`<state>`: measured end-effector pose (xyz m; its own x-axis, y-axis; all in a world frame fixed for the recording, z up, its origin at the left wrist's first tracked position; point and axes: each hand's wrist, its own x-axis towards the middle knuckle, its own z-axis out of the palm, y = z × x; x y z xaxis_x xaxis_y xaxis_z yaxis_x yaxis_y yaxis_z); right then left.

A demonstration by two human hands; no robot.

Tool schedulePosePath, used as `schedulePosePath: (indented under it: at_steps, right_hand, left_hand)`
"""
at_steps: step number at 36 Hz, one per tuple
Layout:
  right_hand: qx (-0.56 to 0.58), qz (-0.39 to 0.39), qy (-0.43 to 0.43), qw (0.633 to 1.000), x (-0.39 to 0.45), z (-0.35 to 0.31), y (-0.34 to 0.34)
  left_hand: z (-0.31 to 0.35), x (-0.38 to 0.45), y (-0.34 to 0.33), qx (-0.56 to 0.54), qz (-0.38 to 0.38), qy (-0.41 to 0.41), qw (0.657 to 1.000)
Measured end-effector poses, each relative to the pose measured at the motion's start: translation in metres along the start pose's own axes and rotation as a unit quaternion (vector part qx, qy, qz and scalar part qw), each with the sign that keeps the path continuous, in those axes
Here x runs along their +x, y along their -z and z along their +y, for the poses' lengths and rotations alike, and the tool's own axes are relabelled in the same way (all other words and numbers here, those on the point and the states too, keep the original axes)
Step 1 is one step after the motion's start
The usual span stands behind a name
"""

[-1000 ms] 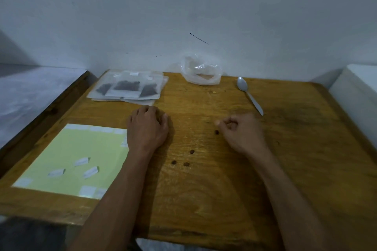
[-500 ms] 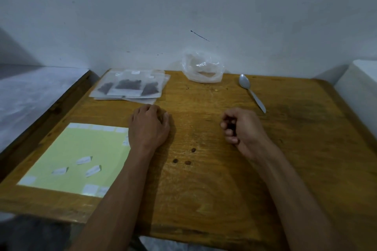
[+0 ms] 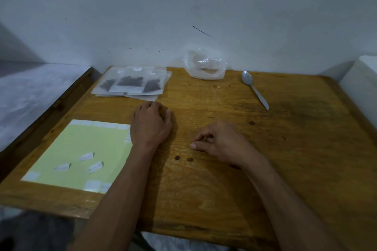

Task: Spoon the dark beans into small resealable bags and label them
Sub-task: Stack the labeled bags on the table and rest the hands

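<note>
The brown wooden table [image 3: 224, 189] carries both forearms. The left hand [image 3: 151, 126] lies palm down at its centre, fingers curled loosely together, holding nothing. The right hand [image 3: 219, 144] rests at three o'clock of it, fingertips drawn together on the wood; whether they pinch anything I cannot tell. Filled clear resealable bags [image 3: 132, 84] of dark beans lie stacked at eleven o'clock. Two loose dark beans [image 3: 183, 158] sit at six o'clock of the hands.

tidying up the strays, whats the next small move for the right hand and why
Probably pinch up the nearer loose bean. The right hand hovers just above it, fingertips down at the table; a second bean lies beside it. The filled bags sit at the back left.
</note>
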<state>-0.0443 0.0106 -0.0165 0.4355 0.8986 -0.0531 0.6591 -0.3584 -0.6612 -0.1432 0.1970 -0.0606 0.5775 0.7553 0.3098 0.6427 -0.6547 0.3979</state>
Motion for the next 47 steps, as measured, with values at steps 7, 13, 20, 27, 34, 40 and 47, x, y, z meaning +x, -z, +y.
schedulePosePath:
  at_steps: [7,13,20,27,34,40,47]
  right_hand:
    - [-0.063,-0.005,0.025,0.998,-0.002,-0.006,0.000]
    - [-0.027,-0.029,0.029,0.999,-0.006,-0.002,0.006]
    - [-0.026,-0.028,0.016,0.999,-0.004,-0.002,0.007]
    - [0.337,0.037,-0.085,0.937,-0.006,-0.002,0.013]
    - [0.509,0.028,-0.134,0.850,-0.005,-0.003,0.014]
    - [0.142,-0.063,-0.006,0.988,-0.012,-0.009,0.001]
    - [0.030,-0.095,-0.004,0.995,-0.009,-0.016,-0.003]
  left_hand:
    - [0.000,0.000,0.000,-0.002,-0.001,0.001,1.000]
    - [0.000,0.000,0.001,-0.003,0.000,-0.001,1.000]
    - [0.000,0.001,0.001,-0.001,0.002,-0.001,1.000]
    - [-0.003,0.002,0.000,0.002,-0.004,-0.006,1.000]
    - [-0.001,0.001,0.001,-0.003,-0.004,-0.007,1.000]
    - [-0.001,0.001,-0.001,-0.008,0.000,-0.005,1.000]
    - [-0.001,0.000,-0.001,-0.011,0.006,-0.003,1.000]
